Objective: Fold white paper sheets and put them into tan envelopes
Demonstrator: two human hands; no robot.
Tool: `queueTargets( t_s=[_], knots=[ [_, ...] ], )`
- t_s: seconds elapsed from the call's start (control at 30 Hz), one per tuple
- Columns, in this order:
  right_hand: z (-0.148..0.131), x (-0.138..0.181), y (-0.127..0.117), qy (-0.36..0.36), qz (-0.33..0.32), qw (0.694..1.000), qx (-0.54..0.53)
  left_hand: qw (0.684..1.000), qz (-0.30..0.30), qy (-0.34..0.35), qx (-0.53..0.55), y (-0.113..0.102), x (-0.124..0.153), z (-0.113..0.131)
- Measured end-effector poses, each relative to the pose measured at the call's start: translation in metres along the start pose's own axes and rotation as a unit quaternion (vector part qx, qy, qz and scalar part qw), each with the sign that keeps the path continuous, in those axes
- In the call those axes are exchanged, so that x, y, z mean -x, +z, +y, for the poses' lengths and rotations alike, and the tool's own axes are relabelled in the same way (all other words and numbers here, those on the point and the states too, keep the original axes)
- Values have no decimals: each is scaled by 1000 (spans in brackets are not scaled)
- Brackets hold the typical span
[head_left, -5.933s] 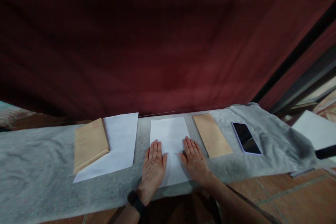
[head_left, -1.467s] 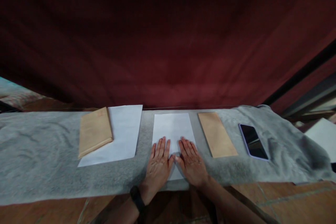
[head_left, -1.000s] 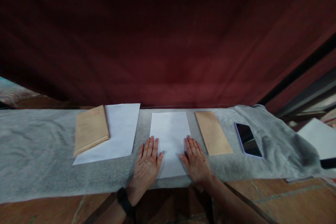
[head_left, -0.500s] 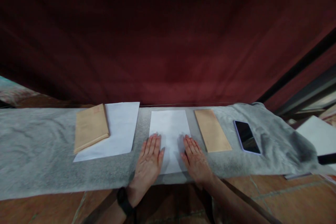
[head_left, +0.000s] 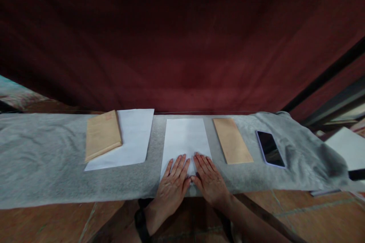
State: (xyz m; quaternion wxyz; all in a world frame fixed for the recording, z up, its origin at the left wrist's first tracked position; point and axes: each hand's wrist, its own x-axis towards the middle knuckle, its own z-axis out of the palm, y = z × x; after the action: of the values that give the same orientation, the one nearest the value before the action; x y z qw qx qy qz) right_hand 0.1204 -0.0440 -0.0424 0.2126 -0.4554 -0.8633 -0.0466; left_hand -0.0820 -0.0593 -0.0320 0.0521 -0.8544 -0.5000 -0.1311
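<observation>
A white sheet of paper (head_left: 185,138) lies flat on the grey cloth (head_left: 42,163) straight in front of me. My left hand (head_left: 173,186) rests palm down on the sheet's near edge, fingers stretched out. Beside it, thumbs nearly touching, my right hand (head_left: 210,182) lies flat on the same edge. Neither hand holds anything. A black band sits on my left wrist.
A brown envelope (head_left: 232,140) lies right of the sheet, then a dark phone (head_left: 270,149). To the left a stack of brown envelopes (head_left: 102,134) rests on white sheets (head_left: 131,140). A dark red curtain (head_left: 182,45) hangs behind. Another white sheet (head_left: 346,148) shows far right.
Both hands slid inward and toward the sheet's near edge; they were apart at its sides half a second ago and now lie side by side. The view shifted slightly.
</observation>
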Motion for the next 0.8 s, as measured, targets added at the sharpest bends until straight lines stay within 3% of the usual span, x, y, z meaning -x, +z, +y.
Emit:
queueTargets(
  t_s=[0.23,0.43,0.57,0.67,0.8],
  knots=[
    [7,3,-2,8,-16,1000,10,1000,12,-11,-2,-6,5,-12],
    [22,4,-3,59,-24,998,22,999,14,-38,-7,-9,9,-24],
    [36,5,3,92,-9,996,21,991,33,-129,11,-2,7,-37],
    [41,5,9,113,10,993,21,974,47,-199,99,1,0,-49],
    [42,2,16,119,22,993,8,916,49,-290,274,-4,-12,-63]
  ],
)
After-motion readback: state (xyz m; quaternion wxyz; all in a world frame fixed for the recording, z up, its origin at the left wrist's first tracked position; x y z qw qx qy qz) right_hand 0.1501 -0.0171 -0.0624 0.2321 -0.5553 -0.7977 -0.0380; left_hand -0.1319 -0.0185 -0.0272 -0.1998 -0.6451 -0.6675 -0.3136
